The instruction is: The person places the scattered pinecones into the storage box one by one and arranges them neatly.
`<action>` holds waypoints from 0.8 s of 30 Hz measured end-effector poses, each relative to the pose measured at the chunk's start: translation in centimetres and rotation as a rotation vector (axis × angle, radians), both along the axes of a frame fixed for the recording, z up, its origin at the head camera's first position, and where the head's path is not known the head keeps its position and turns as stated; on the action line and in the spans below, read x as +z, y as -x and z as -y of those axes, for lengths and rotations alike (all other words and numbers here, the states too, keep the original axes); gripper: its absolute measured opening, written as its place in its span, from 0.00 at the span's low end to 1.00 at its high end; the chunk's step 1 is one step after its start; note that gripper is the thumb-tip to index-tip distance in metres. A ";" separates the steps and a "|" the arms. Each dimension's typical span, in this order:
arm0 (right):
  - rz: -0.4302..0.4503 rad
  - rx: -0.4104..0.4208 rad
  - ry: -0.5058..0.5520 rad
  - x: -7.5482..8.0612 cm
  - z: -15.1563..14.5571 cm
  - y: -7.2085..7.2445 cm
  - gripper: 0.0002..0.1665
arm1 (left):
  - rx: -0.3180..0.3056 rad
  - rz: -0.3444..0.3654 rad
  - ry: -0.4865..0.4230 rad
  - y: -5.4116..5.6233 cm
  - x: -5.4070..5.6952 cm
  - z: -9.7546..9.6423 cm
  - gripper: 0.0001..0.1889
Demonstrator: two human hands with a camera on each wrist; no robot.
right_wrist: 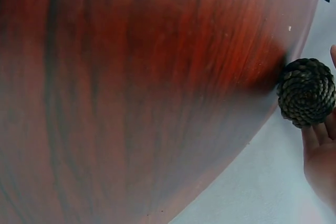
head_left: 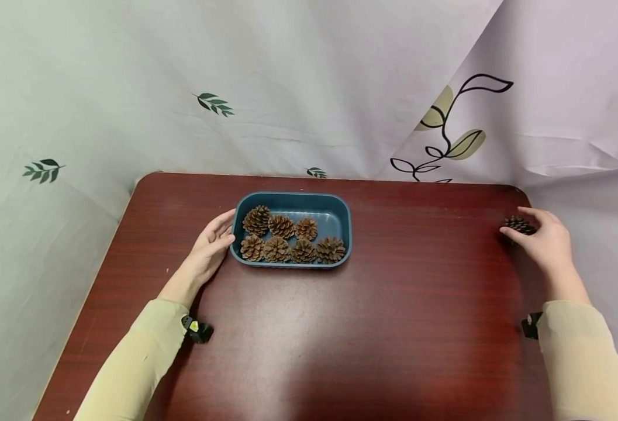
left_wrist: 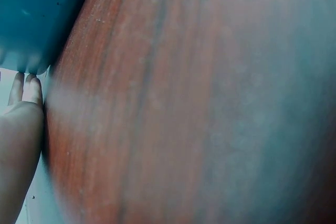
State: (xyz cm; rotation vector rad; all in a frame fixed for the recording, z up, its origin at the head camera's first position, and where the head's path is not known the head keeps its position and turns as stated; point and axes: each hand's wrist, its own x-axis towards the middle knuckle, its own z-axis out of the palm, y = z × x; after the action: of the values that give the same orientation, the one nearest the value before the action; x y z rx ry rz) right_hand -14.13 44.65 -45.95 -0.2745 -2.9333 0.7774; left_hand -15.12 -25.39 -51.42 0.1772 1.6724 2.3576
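At the table's right edge my right hand (head_left: pixel 549 240) holds a dark brown pine cone (head_left: pixel 518 224) between thumb and fingers. In the right wrist view the round base of this pine cone (right_wrist: pixel 306 94) faces the camera, with fingers beneath it. A blue rectangular tub (head_left: pixel 309 200) holds several brown pine cones (head_left: pixel 277 249), mostly along its near side and left end. My left hand (head_left: pixel 211 248) rests against the tub's left end, fingers fairly straight and thumb near the rim. From the left wrist, fingertips (left_wrist: pixel 32 80) touch the tub's wall (left_wrist: pixel 39 24).
Both hands are over a reddish-brown wooden table (head_left: pixel 298 327) with rounded far corners. A pale cloth (head_left: pixel 287 88) with printed leaves hangs behind and beside it. Each wrist carries a small black camera, the left one (head_left: pixel 199 331) close over the tabletop.
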 end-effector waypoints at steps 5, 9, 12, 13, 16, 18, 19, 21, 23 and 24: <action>0.014 -0.003 0.003 -0.3 -0.3 0.1 0.39 | -0.001 0.004 0.007 -0.1 0.1 0.0 0.30; 0.033 -0.009 0.002 -0.5 -0.6 0.3 0.41 | 0.003 0.004 0.010 -0.1 0.1 0.0 0.30; 0.055 -0.016 0.001 -0.5 -0.7 0.4 0.42 | 0.003 0.005 0.012 -0.1 0.1 0.0 0.30; 0.065 -0.020 0.000 -0.5 -0.7 0.5 0.43 | 0.003 0.007 0.015 -0.1 0.1 0.0 0.31; 0.081 -0.025 -0.004 -0.4 -0.7 0.6 0.43 | 0.002 0.009 0.021 0.0 0.1 0.1 0.31; 0.085 -0.025 -0.011 -0.4 -0.7 0.6 0.43 | 0.002 0.010 0.022 0.0 0.1 0.1 0.31; 0.084 -0.026 -0.012 -0.4 -0.6 0.6 0.43 | 0.001 0.010 0.023 0.0 0.1 0.1 0.31; 0.083 -0.022 -0.012 -0.5 -0.6 0.5 0.42 | 0.000 0.010 0.018 0.0 0.1 0.1 0.31; 0.076 -0.019 -0.010 -0.5 -0.6 0.4 0.40 | -0.002 0.008 0.010 0.0 0.1 0.1 0.30; 0.073 -0.018 -0.008 -0.5 -0.6 0.4 0.39 | -0.003 0.008 0.006 0.0 0.1 0.0 0.30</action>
State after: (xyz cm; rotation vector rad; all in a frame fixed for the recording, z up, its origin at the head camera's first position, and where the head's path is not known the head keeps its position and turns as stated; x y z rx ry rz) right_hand -14.53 45.26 -46.49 -0.3358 -2.9967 0.7691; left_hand -15.08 -25.43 -51.27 0.1691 1.6750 2.3476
